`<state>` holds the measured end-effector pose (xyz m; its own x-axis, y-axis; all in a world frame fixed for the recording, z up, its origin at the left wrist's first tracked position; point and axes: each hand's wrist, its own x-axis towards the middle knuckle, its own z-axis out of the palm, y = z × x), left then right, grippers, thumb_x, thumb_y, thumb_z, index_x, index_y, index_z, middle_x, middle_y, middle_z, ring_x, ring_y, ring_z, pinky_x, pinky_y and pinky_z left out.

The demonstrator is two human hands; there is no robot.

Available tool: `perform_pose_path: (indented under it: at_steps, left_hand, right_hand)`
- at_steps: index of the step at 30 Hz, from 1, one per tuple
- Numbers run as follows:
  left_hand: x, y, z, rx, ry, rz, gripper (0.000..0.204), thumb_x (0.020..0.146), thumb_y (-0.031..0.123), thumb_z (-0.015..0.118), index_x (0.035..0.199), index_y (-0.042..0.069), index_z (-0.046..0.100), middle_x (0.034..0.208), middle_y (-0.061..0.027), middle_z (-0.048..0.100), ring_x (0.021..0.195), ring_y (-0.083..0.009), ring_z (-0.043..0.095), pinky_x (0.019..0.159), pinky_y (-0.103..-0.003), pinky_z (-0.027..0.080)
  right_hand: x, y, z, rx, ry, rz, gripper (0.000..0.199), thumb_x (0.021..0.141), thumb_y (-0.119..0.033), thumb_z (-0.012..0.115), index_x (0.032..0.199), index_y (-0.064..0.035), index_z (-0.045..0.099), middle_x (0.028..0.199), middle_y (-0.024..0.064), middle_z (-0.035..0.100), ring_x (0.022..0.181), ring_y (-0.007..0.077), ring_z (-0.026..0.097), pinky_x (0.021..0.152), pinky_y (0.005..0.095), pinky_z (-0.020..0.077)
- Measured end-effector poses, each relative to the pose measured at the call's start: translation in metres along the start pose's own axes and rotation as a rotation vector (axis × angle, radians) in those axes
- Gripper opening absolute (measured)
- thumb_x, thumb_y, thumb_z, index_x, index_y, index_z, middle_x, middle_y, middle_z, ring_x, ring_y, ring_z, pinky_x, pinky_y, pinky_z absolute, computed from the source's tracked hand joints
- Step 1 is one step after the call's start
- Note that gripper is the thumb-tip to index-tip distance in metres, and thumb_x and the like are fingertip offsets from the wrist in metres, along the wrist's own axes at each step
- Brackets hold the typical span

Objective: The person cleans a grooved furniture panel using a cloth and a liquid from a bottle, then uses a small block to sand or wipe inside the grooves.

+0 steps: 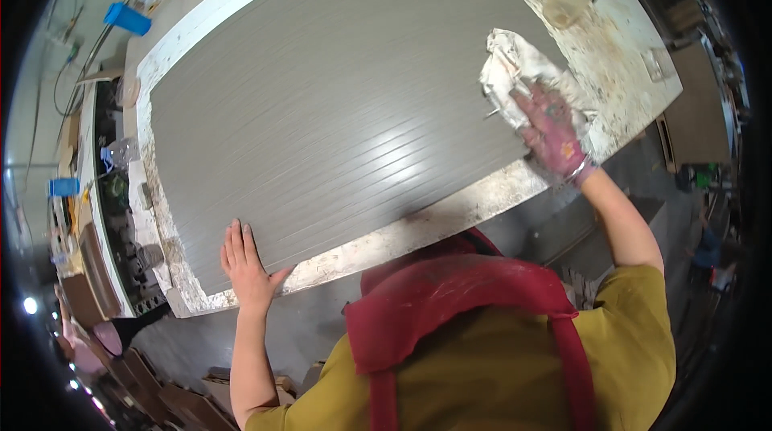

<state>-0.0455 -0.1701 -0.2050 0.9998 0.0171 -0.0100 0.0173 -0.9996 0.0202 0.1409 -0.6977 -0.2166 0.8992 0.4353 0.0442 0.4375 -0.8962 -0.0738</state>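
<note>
Bright centre, black corners

White glare streaks the grooved grey panel (346,93) near its front edge — elsewhere it is softly lit. A small white light (30,305) glows at far left. Fisheye curvature bends the worktop (490,196) — the far right is dim and blurred.

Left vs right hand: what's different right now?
Covering: the left hand is bare; the right hand wears a stained pinkish glove.
Contact: the left hand lies on the grey panel by its near left corner; the right hand is on a crumpled white cloth at the panel's right end.
Shared: both have their backs facing up.
</note>
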Motion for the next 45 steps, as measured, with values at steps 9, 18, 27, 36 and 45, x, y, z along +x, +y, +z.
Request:
perform_pose_path:
  at_steps: [9,18,27,36,45]
  left_hand:
    - [-0.014,0.019,-0.01,0.031,0.052,0.094,0.102,0.07,0.07,0.062,0.144,0.006,0.032,0.144,-0.0165,0.037,0.132,-0.0361,0.034,0.106,-0.051,0.029]
    - [-0.02,-0.001,0.003,0.125,-0.034,0.065,0.111,0.068,0.075,0.059,0.145,0.001,0.028,0.147,-0.0223,0.03,0.134,-0.0401,0.029,0.109,-0.054,0.024]
    - [-0.009,-0.017,0.011,0.03,0.033,0.067,0.11,0.055,0.041,0.079,0.141,-0.005,0.029,0.148,-0.0233,0.027,0.134,-0.0418,0.029,0.109,-0.052,0.022]
    - [-0.017,0.018,-0.007,-0.046,-0.087,0.068,0.106,0.067,0.063,0.066,0.143,-0.001,0.029,0.145,-0.0218,0.034,0.134,-0.0388,0.031,0.109,-0.05,0.025]
    - [-0.002,0.022,-0.014,-0.051,-0.053,0.115,0.099,0.072,0.058,0.066,0.143,-0.001,0.03,0.144,-0.0225,0.035,0.133,-0.039,0.033,0.109,-0.049,0.026]
  right_hand:
    - [0.014,-0.035,0.016,0.246,0.17,-0.024,0.054,0.085,-0.032,0.058,0.136,-0.0189,0.045,0.141,0.0101,0.044,0.127,0.0308,0.044,0.106,0.0481,0.0321]
    - [-0.127,0.109,-0.042,0.556,0.343,0.582,0.034,0.086,-0.021,0.062,0.117,-0.006,0.058,0.107,0.0127,0.065,0.105,0.029,0.06,0.097,0.0392,0.0451]
    - [-0.046,0.004,-0.139,1.955,0.479,0.239,0.051,0.095,-0.037,0.05,0.133,-0.0034,0.045,0.13,0.0186,0.053,0.118,0.0308,0.053,0.103,0.0438,0.0417]
    - [0.106,-0.114,0.057,0.497,0.048,-0.12,0.066,0.09,-0.048,0.05,0.145,-0.0174,0.031,0.15,0.0119,0.02,0.136,0.0274,0.021,0.111,0.0437,0.0174]
    - [0.142,-0.076,0.056,0.525,0.094,-0.008,0.05,0.089,-0.035,0.051,0.134,-0.0122,0.043,0.12,0.0127,0.05,0.104,0.0288,0.05,0.087,0.0429,0.041]
